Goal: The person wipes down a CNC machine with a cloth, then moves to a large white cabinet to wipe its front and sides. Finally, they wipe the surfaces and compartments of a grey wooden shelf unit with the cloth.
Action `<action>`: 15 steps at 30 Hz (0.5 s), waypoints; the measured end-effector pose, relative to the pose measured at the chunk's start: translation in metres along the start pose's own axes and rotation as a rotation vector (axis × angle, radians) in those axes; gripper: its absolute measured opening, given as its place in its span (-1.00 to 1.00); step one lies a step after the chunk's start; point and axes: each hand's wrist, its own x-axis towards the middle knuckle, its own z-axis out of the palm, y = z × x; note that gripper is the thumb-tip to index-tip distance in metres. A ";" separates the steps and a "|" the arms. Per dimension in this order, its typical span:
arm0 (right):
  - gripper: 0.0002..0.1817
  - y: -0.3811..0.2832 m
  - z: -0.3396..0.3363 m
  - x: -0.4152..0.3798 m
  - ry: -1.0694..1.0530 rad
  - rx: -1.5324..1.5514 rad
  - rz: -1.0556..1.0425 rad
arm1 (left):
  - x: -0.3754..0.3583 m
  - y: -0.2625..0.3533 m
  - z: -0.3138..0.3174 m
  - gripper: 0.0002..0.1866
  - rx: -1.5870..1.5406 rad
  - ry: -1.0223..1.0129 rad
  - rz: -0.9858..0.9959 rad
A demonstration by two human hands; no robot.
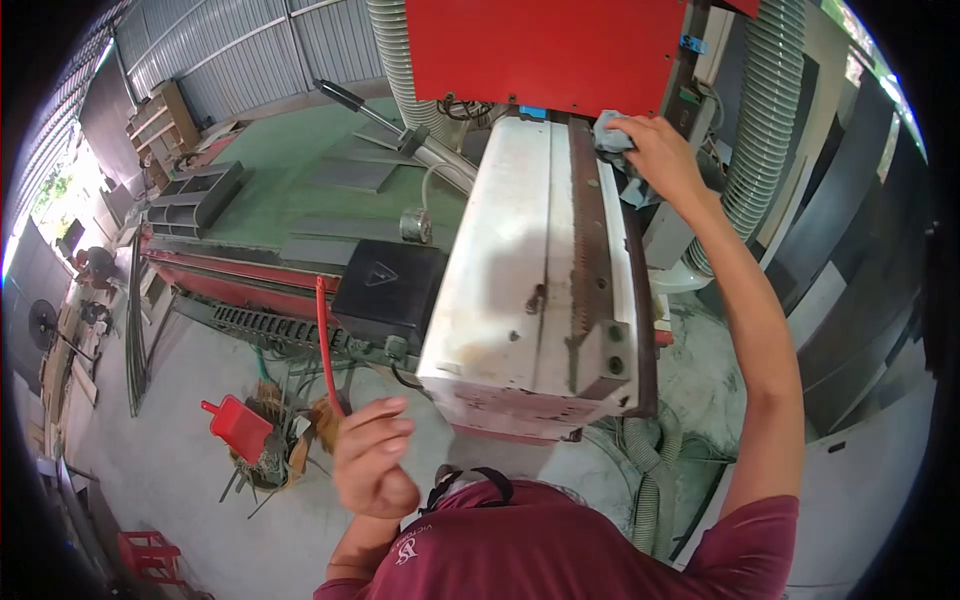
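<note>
My right hand (655, 150) is closed on a grey-blue cloth (612, 135) at the far end of the white machine beam (495, 270), beside the dark rail (592, 230) and just below the red panel (540, 50). My left hand (375, 455) is raised in front of my body, left of the beam's near end, with its fingers curled. A thin red rod or tube (326, 345) rises from behind that hand, and its lower end is hidden by the fingers. Next to the beam sits a black box (390, 290) with a warning triangle.
Left of the beam lies a green machine bed (270, 180) with grey panels. A red dustpan (240, 428) and scraps lie on the floor. Ribbed hoses (765, 130) hang at the right. A red stool (150, 555) stands lower left. A person (97, 265) is far left.
</note>
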 end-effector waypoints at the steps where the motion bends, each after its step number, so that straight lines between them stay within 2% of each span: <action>1: -0.58 -0.009 0.010 0.002 -0.017 0.044 -0.013 | 0.004 0.002 0.003 -0.63 0.062 -0.035 0.014; 2: -0.60 -0.017 0.017 0.003 -0.038 0.088 -0.027 | 0.007 0.003 0.004 -0.60 0.122 -0.067 0.024; 3: -0.60 0.012 0.000 -0.011 -0.059 0.063 -0.053 | -0.009 0.018 0.049 -0.60 0.109 -0.032 0.007; 5: -0.64 0.006 -0.007 -0.011 -0.131 0.054 -0.032 | -0.009 0.021 0.060 -0.59 0.260 -0.055 0.065; 7: -0.67 -0.001 -0.015 -0.017 -0.119 0.059 -0.062 | -0.011 0.021 0.068 -0.54 0.302 -0.097 0.044; 9: -0.69 -0.015 -0.031 -0.031 -0.166 0.072 -0.067 | -0.014 0.024 0.083 -0.44 0.479 -0.103 0.003; 10: -0.75 -0.023 -0.035 -0.039 -0.129 0.045 -0.069 | -0.014 0.023 0.086 -0.44 0.492 -0.085 -0.017; 11: -0.75 -0.031 -0.042 -0.049 -0.148 0.051 -0.099 | -0.016 0.024 0.090 -0.38 0.508 -0.059 -0.006; 13: -0.77 -0.047 -0.060 -0.067 -0.047 0.015 -0.251 | -0.016 0.029 0.093 -0.31 0.551 -0.019 -0.001; 15: -0.78 -0.062 -0.078 -0.084 -0.045 0.059 -0.289 | -0.008 0.034 0.102 -0.23 0.631 -0.010 0.004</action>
